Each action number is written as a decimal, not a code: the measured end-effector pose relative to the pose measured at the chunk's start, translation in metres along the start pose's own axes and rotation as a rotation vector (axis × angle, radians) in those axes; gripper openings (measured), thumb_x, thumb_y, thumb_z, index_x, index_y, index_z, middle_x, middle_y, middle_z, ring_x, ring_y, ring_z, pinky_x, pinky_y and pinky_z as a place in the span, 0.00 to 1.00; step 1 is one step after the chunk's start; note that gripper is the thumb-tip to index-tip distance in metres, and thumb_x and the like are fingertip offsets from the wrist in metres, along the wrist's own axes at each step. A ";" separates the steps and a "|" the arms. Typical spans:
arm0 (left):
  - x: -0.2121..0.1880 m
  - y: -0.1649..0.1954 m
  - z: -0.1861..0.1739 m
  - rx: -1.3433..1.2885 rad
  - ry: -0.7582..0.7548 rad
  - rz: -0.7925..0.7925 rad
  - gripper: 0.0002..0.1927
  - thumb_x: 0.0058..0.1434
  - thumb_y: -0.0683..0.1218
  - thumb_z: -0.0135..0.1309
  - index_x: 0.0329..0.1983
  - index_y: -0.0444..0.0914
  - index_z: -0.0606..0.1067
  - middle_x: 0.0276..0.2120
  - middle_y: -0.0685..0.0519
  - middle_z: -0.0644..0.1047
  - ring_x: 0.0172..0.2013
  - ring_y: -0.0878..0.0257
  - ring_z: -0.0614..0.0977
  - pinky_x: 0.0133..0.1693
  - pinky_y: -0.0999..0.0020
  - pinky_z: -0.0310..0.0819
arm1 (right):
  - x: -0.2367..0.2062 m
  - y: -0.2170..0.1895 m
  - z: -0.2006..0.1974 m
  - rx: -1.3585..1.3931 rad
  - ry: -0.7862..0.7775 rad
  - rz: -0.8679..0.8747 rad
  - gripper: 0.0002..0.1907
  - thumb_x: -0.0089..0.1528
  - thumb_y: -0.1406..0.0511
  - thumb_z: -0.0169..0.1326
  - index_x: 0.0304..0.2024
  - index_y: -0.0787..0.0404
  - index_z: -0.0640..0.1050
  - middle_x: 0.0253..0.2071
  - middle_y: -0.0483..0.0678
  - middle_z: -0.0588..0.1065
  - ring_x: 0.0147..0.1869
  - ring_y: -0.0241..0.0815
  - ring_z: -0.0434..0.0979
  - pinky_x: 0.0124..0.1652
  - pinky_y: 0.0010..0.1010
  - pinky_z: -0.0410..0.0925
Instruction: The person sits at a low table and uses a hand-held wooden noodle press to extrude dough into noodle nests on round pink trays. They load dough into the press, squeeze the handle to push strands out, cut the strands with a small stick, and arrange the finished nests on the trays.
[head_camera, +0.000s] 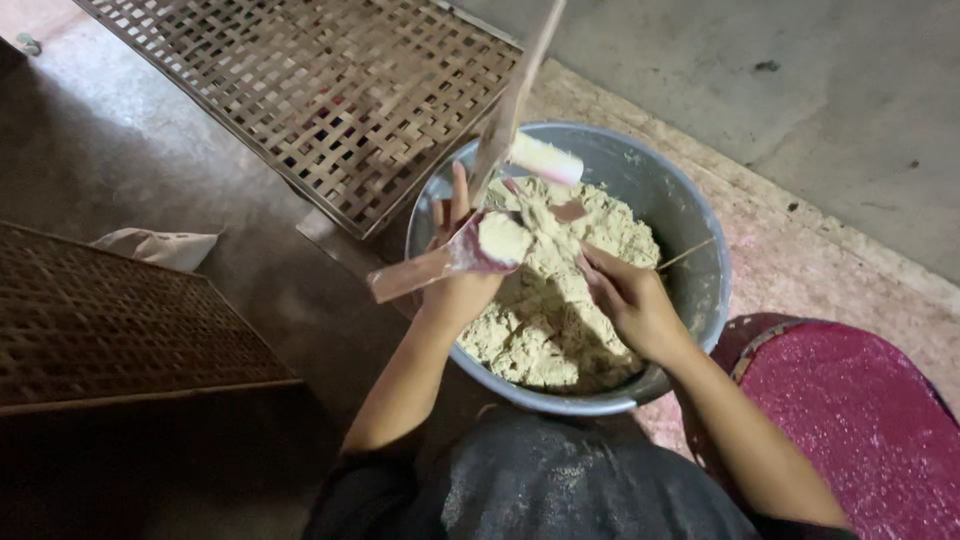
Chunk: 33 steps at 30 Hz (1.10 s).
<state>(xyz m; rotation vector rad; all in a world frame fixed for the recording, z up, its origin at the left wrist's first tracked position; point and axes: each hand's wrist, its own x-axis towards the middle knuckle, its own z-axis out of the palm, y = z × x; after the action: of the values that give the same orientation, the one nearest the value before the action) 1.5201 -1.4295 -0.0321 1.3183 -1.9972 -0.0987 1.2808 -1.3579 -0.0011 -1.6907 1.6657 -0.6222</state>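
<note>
pale crumbly dough (540, 320) heaped in grey bucket (690, 230); pink wrapper (450, 260) holds a lump.

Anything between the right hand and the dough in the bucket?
Nothing visible. The right hand sits directly on the pale yellowish crumbly dough inside the round grey metal bucket. The left hand holds pinkish strips packed with dough over the bucket's left side, clear of the right hand. A thin stick lies just beyond the right hand.
</note>
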 end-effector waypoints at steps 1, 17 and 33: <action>0.000 0.007 0.002 -0.067 -0.036 -0.057 0.47 0.50 0.54 0.69 0.69 0.36 0.61 0.75 0.37 0.51 0.59 0.37 0.68 0.59 0.45 0.68 | 0.003 -0.002 0.004 -0.109 -0.030 0.099 0.24 0.72 0.68 0.49 0.71 0.56 0.70 0.39 0.64 0.81 0.33 0.51 0.77 0.41 0.38 0.72; -0.024 -0.009 0.023 -1.324 0.046 -0.487 0.08 0.52 0.36 0.55 0.35 0.34 0.75 0.30 0.53 0.77 0.29 0.66 0.78 0.29 0.71 0.73 | 0.005 0.039 0.002 0.212 -0.065 -0.570 0.36 0.71 0.55 0.46 0.78 0.61 0.55 0.78 0.64 0.55 0.81 0.53 0.54 0.74 0.43 0.49; -0.112 0.344 0.116 -0.838 -0.847 0.390 0.31 0.56 0.48 0.69 0.60 0.37 0.70 0.52 0.45 0.77 0.52 0.56 0.79 0.53 0.59 0.74 | -0.299 0.160 -0.233 -0.064 0.278 -0.980 0.34 0.70 0.60 0.52 0.77 0.36 0.58 0.61 0.55 0.72 0.68 0.69 0.73 0.59 0.55 0.73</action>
<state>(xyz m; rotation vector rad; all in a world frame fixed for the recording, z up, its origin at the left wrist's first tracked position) 1.2088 -1.2112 -0.0269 0.3227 -2.3875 -1.3227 0.9802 -1.0855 0.0700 -2.5286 0.9157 -1.2972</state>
